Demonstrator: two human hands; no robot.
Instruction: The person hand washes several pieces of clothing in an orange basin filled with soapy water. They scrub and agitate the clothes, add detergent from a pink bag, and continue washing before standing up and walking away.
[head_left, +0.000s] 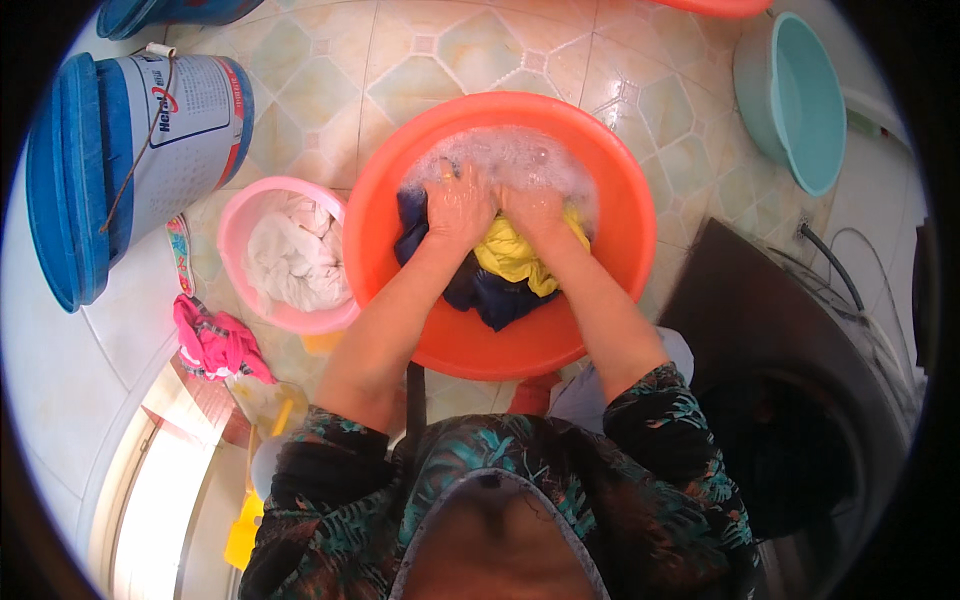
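Both hands are inside a large orange plastic basin (501, 358) with foamy water (529, 150) at its far side. My left hand (461, 199) presses into the wet clothes beside the suds, and its fingertips are partly hidden by foam. Close against it, my right hand (534, 211) lies over a yellow cloth (514, 251), its fingers sunk in the suds. Dark navy fabric (499, 296) spreads under the yellow cloth and also shows left of my left hand. Whether either hand grips fabric is hidden.
Left of the basin stands a pink tub (232, 247) with whitish laundry (292, 255). Beyond it is a lidded blue-and-white bucket (184, 112). A pink garment (217, 337) lies nearby. At right are a teal basin (814, 112) and a dark appliance (720, 300) with hoses.
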